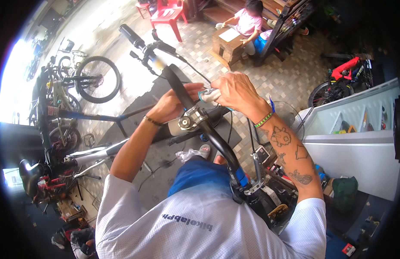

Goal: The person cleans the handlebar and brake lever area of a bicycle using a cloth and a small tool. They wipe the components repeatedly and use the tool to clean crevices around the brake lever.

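A black bicycle handlebar [216, 142] runs through the middle of the view, with a stem clamp [192, 117], a grip [131, 36] and brake levers. My left hand [169, 105] is beside the bar, its fingers stretched out past the far side and partly hidden behind it. My right hand [235, 90] is closed around a small grey and teal object [209, 95], whose kind I cannot make out. That object is close to my left fingertips. Dark cables [253, 138] hang below my right wrist. The white and black bicycle frame [107, 151] extends to the left.
Several bicycles, one with a large front wheel [97, 79], stand at the left. Ahead, a person [247, 25] sits by a cardboard box [228, 45], near a red plastic chair [167, 18]. A white open-topped chest [351, 149] stands at the right, with a red bicycle [344, 69] beyond.
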Demonstrator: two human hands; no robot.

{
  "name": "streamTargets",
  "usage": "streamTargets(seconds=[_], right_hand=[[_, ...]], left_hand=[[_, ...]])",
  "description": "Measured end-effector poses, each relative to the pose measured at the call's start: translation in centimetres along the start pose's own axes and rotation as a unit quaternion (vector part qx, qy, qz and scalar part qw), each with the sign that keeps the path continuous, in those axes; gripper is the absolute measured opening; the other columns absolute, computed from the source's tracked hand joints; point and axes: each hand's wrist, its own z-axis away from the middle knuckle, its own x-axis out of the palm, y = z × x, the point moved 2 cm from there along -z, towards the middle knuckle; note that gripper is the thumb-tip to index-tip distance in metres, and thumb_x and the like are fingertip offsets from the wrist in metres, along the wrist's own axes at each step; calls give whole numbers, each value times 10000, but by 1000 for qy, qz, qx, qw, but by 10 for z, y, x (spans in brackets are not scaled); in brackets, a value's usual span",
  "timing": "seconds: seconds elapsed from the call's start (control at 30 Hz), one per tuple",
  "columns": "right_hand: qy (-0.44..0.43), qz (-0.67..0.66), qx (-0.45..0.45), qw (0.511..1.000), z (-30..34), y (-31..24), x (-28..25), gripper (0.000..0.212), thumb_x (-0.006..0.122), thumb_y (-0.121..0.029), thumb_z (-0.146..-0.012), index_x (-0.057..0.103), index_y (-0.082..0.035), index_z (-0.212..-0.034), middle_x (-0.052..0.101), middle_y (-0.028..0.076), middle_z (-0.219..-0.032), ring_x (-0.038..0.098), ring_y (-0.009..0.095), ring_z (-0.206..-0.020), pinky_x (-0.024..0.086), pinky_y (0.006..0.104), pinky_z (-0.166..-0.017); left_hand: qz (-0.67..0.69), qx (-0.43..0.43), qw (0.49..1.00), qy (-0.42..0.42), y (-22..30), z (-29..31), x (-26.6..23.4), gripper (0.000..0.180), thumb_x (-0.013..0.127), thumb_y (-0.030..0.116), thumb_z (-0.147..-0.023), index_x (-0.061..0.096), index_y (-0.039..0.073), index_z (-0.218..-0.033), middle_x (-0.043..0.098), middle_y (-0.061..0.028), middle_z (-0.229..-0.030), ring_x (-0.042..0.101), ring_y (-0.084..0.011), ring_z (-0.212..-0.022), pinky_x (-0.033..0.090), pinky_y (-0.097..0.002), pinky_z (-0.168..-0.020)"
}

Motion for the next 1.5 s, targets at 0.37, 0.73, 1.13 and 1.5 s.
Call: streamTargets(seconds=[0.37,0.73,1.13,1.5], right_hand=[[6,-164,201,966,123,-14,-48,317,831,-386,-917,774,-85,-996,777,212,-920,759,452,-914,596,531,-800],[273,-165,486,814,389,-23,-105,447,717,-3,-980,679,76,-1419,776,236,-1265,741,270,-1165,560,397,-1029],[525,-456,614,374,421,-169,5,283,712,-234,-1131,692,-42,-1337,693,53,-1276,661,136,-1136,543,329,-999],[561,-318,583,494,429,-149,25,533,575,-387,-1190,580,33,-1519,657,149,-1464,677,249,-1312,536,425,-1152]], left_hand=[[-628,180,752,-89,115,-11,116,379,791,106,-1005,763,35,-1376,752,-163,-1405,773,-294,-1171,621,-409,-996],[-497,6,761,-417,67,-93,170,235,851,189,-996,849,54,-1187,844,-109,-1109,792,-226,-1000,600,-376,-837],[-497,-132,705,-489,48,-99,214,239,819,175,-1013,818,-19,-1153,812,-129,-990,765,-268,-886,571,-393,-793],[-505,82,733,-449,84,-108,219,267,819,104,-998,800,-5,-1241,818,-143,-1134,776,-252,-1055,601,-403,-936]])
